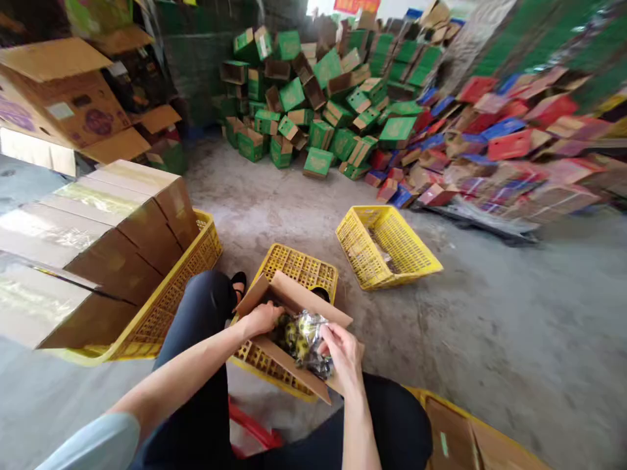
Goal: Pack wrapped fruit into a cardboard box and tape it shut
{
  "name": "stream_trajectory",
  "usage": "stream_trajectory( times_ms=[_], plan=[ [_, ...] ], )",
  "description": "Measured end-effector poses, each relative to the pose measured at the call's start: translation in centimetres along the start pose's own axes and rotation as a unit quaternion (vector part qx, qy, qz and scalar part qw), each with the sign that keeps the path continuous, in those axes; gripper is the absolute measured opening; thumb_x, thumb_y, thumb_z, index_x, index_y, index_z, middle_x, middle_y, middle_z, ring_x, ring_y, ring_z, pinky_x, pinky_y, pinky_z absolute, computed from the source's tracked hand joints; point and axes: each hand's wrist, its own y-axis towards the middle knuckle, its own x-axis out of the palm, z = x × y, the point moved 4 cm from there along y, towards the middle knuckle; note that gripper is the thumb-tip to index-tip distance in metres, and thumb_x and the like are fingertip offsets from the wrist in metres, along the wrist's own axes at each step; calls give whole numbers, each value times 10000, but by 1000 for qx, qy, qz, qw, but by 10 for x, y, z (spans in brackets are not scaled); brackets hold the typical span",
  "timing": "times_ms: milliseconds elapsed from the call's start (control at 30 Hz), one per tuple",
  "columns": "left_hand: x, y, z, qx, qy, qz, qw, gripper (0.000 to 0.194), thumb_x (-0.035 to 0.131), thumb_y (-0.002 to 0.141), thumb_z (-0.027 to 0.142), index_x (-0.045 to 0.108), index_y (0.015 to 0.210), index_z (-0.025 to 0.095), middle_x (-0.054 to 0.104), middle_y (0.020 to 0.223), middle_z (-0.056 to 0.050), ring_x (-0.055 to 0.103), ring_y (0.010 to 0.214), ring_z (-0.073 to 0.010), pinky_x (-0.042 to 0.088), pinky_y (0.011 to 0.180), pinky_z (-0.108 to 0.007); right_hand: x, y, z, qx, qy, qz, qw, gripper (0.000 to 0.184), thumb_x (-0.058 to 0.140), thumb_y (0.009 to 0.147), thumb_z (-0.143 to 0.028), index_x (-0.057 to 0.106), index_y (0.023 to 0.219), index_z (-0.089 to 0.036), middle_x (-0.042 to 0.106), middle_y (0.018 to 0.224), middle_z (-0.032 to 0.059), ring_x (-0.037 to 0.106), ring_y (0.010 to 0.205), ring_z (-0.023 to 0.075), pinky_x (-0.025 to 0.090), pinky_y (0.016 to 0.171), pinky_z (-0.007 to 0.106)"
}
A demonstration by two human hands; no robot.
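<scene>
An open cardboard box [294, 294] with its flaps spread rests on an upturned yellow crate [298, 261] between my knees. Inside it lies a clear plastic bag [301, 336] of small yellow-green and dark pieces, too small to name. My right hand [343, 356] pinches the bag's right side with thumb and fingers. At the box's left end, my left hand [264, 318] reaches over the wall with curled fingers. Its fingertips are partly hidden among the contents, and what they grip is unclear.
Taped cartons [98, 222] fill a yellow crate on my left. Another yellow crate [392, 254] stands ahead to the right. Piles of green boxes [318, 160] and red and blue boxes [509, 143] lie farther back. Something red [252, 424] is on the floor below me.
</scene>
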Motion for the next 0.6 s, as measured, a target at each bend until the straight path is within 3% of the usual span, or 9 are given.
stream_trajectory(
  times_ms=[133, 233, 333, 367, 467, 533, 600],
  plan=[
    [-12, -3, -7, -13, -21, 31, 999, 404, 607, 851, 71, 667, 1241, 159, 733, 1050, -171, 715, 1029, -377, 529, 927, -469, -1, -2, -5, 1, 4, 16, 1000, 495, 680, 797, -688, 724, 835, -197, 635, 505, 15, 606, 492, 191, 477, 506, 269],
    [-27, -11, -13, -3, -48, 65, 997, 423, 596, 882, 103, 617, 1296, 189, 723, 1127, -141, 692, 1089, -329, 511, 974, -422, -2, -3, -7, -2, 9, 22, 1000, 491, 684, 794, -687, 717, 802, -197, 629, 500, 20, 601, 488, 192, 480, 509, 277],
    [-41, -21, -11, 42, -228, 59, 971, 430, 628, 912, 219, 578, 1339, 206, 711, 1138, -108, 686, 1060, -279, 544, 907, -361, -2, -2, -5, -10, 5, 14, 1000, 492, 676, 806, -682, 715, 798, -191, 626, 495, 21, 584, 474, 184, 472, 502, 279],
    [-43, -23, -9, 51, -328, 40, 942, 454, 652, 913, 276, 568, 1352, 197, 708, 1119, -109, 687, 1034, -272, 560, 863, -354, -1, -2, -4, -13, 6, 10, 1000, 490, 674, 811, -678, 711, 802, -190, 625, 492, 19, 573, 466, 178, 463, 496, 275],
    [-44, -25, 1, 41, -582, -16, 812, 573, 763, 853, 399, 572, 1345, 176, 700, 1104, -118, 688, 1000, -258, 582, 792, -341, 1, -2, 0, -22, 23, -10, 999, 461, 668, 841, -653, 681, 813, -193, 620, 491, 2, 517, 436, 144, 410, 471, 249],
    [-44, -24, 7, 33, -662, -24, 749, 595, 826, 803, 400, 599, 1310, 188, 703, 1119, -111, 700, 964, -232, 585, 792, -327, 5, -2, 4, -20, 32, -46, 998, 438, 659, 862, -637, 659, 830, -201, 609, 485, -18, 470, 409, 120, 357, 445, 230],
    [-44, -21, 12, 32, -703, -29, 710, 592, 850, 780, 384, 613, 1292, 202, 712, 1106, -99, 718, 886, -209, 586, 759, -309, 10, -2, 9, -11, 14, -82, 996, 426, 641, 879, -631, 652, 839, -207, 590, 470, -36, 431, 387, 107, 316, 430, 221]
  ],
)
